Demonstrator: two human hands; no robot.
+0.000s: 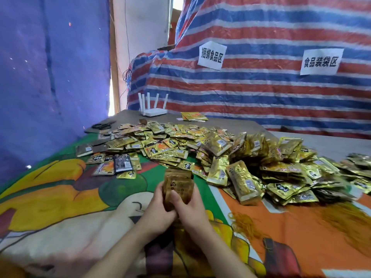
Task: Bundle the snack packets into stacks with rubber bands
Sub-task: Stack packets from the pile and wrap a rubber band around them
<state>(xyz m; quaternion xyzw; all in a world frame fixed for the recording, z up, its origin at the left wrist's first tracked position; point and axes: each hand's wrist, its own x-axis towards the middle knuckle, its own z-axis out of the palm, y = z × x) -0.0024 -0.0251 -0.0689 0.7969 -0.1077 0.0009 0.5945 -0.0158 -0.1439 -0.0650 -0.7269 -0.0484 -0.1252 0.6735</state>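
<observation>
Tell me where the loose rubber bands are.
In the head view, the rubber bands lie in a loose heap on the orange part of the cloth, right of the right hand, below the packet pile.

Soft, even daylight fills the scene, fairly bright with no hard shadows. Light leaks in through a blown-out white gap [111, 97] between the blue tarp [50, 77] and the wall at ten o'clock, and another at twelve o'clock. The gold foil snack packets [220, 149] throw small glints. Wide-angle distortion bows the striped tarp [271, 93] and stretches the edges. The image is soft and smeared toward three o'clock and along six o'clock.
</observation>
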